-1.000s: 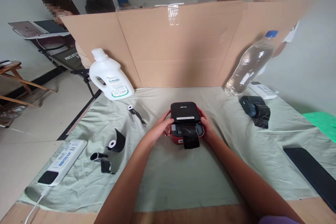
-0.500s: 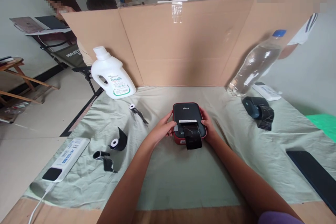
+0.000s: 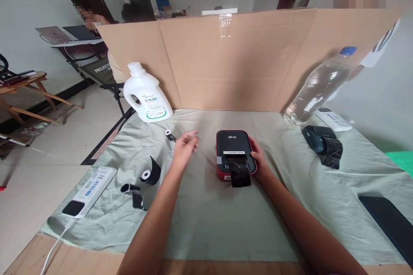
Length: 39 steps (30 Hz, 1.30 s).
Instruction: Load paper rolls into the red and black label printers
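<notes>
A black-and-red label printer [image 3: 232, 142] lies on the green-grey cloth, with a strip of black paper [image 3: 241, 172] sticking out of its front slot. My right hand [image 3: 260, 159] grips the printer's right side, the thumb on top and the fingers partly hidden along the edge. Off to the left, apart from the printer, my left hand [image 3: 186, 146] is raised, its fingers loosely bent and apart with nothing in them. Just beyond it lies a small paper roll [image 3: 168, 134], partly covered by the hand. Nearer to me are a black paper roll [image 3: 151, 173] and a curled black paper piece [image 3: 133, 194].
A cardboard panel [image 3: 232, 60] stands at the back. Before it are a white detergent jug [image 3: 148, 94] and a leaning water bottle [image 3: 319, 88]. A dark device [image 3: 318, 139] and a black phone [image 3: 387, 225] lie right; a power strip [image 3: 90, 191] lies left. People sit behind.
My left hand has let go of the printer and moved left toward the small paper roll. The right hand keeps its hold. The camera view has shifted slightly.
</notes>
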Each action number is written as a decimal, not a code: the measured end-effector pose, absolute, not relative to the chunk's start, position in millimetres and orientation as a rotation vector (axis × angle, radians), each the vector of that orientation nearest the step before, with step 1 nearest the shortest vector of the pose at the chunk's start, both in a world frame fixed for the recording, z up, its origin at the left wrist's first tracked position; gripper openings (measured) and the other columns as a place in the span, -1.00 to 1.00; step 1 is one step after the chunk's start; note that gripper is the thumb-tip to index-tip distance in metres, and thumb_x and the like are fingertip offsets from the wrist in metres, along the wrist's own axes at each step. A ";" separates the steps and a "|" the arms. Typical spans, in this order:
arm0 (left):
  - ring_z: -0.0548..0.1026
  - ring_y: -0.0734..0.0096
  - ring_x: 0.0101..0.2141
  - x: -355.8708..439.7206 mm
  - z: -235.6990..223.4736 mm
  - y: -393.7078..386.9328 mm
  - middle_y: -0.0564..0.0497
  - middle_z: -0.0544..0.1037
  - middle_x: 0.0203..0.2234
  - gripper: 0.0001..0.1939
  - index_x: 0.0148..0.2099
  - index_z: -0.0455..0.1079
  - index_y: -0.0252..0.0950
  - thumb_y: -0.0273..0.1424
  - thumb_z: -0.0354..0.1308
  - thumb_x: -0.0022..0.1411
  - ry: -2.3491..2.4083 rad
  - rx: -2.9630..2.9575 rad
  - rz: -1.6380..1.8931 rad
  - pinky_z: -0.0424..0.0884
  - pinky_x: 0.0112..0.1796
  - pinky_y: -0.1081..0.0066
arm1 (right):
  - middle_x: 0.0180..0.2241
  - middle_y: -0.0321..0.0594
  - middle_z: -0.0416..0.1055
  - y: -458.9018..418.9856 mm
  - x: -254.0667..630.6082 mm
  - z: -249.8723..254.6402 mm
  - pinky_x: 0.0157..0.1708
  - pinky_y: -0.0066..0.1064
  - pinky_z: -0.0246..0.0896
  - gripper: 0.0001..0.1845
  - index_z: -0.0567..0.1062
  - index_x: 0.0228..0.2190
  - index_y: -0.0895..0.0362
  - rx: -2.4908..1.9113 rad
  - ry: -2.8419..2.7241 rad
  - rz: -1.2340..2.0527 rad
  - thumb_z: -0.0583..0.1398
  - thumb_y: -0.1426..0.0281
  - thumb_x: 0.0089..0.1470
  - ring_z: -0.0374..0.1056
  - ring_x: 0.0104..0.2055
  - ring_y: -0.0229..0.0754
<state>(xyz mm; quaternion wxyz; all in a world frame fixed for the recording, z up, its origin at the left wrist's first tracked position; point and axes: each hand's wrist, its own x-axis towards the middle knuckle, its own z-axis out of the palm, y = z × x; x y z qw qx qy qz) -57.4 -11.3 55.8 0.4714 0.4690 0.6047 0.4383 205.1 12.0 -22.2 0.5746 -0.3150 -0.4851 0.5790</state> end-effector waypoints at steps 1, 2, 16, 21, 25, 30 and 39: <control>0.36 0.50 -0.53 -70.7 51.5 -5.8 0.05 0.46 -0.48 -0.51 0.14 0.42 -0.37 -0.27 0.10 0.21 1.604 1.169 1.245 0.31 -0.42 0.46 | 0.29 -0.22 0.26 11.8 205.1 -21.6 0.31 0.11 0.03 -0.29 0.37 0.16 -0.09 -0.736 -1.132 1.364 0.29 0.06 -0.04 0.12 0.35 0.14; 0.38 0.49 -0.50 -85.7 46.7 -0.5 0.02 0.48 -0.42 -0.58 0.07 0.45 -0.36 -0.30 0.07 0.21 1.763 1.196 1.405 0.35 -0.39 0.45 | 0.28 -0.22 0.27 11.7 205.0 -21.1 0.30 0.12 0.04 -0.30 0.38 0.15 -0.09 -0.730 -1.131 1.368 0.29 0.06 -0.03 0.13 0.34 0.15; 0.53 0.29 -0.33 -141.4 -3.1 14.9 -0.08 0.57 -0.20 -0.60 0.11 0.37 -0.24 -0.40 0.09 0.22 2.368 1.447 1.141 0.41 -0.16 0.32 | 0.27 -0.28 0.29 15.9 205.1 -23.0 0.31 0.10 0.01 -0.37 0.37 0.14 -0.17 -0.706 -1.198 1.346 0.25 0.08 0.01 0.11 0.35 0.15; 0.54 0.37 -0.39 -142.5 9.2 8.1 -0.10 0.58 -0.07 -0.47 0.20 0.27 -0.22 -0.34 0.19 0.17 2.354 1.402 1.237 0.39 -0.24 0.39 | 0.26 -0.27 0.31 14.9 205.9 -22.8 0.32 0.09 -0.01 -0.41 0.39 0.14 -0.14 -0.693 -1.205 1.331 0.22 0.15 0.05 0.11 0.35 0.14; 0.58 0.30 -0.33 -133.8 25.5 -14.8 -0.13 0.61 -0.13 -0.37 0.23 0.29 -0.30 -0.29 0.25 0.11 2.292 1.352 1.133 0.41 -0.24 0.39 | 0.25 -0.30 0.31 15.7 205.7 -23.9 0.33 0.08 -0.02 -0.42 0.41 0.12 -0.17 -0.677 -1.185 1.331 0.23 0.14 0.04 0.14 0.34 0.12; 0.60 0.20 -0.33 -113.0 38.2 -61.3 -0.04 0.62 -0.40 -0.56 0.07 0.48 -0.30 -0.26 0.19 0.15 2.261 1.482 0.945 0.43 -0.18 0.34 | 0.22 -0.26 0.35 18.1 204.8 -24.0 0.35 0.08 -0.07 -0.40 0.42 0.13 -0.10 -0.653 -1.177 1.333 0.23 0.17 0.01 0.16 0.32 0.10; 0.61 0.18 -0.28 -114.4 27.5 -92.1 -0.11 0.62 -0.23 -0.58 0.06 0.45 -0.28 -0.25 0.19 0.17 2.289 1.458 1.028 0.47 -0.16 0.30 | 0.22 -0.28 0.35 15.2 203.8 -18.7 0.33 0.03 -0.04 -0.46 0.46 0.06 -0.14 -0.693 -1.151 1.331 0.23 0.19 0.00 0.10 0.34 0.19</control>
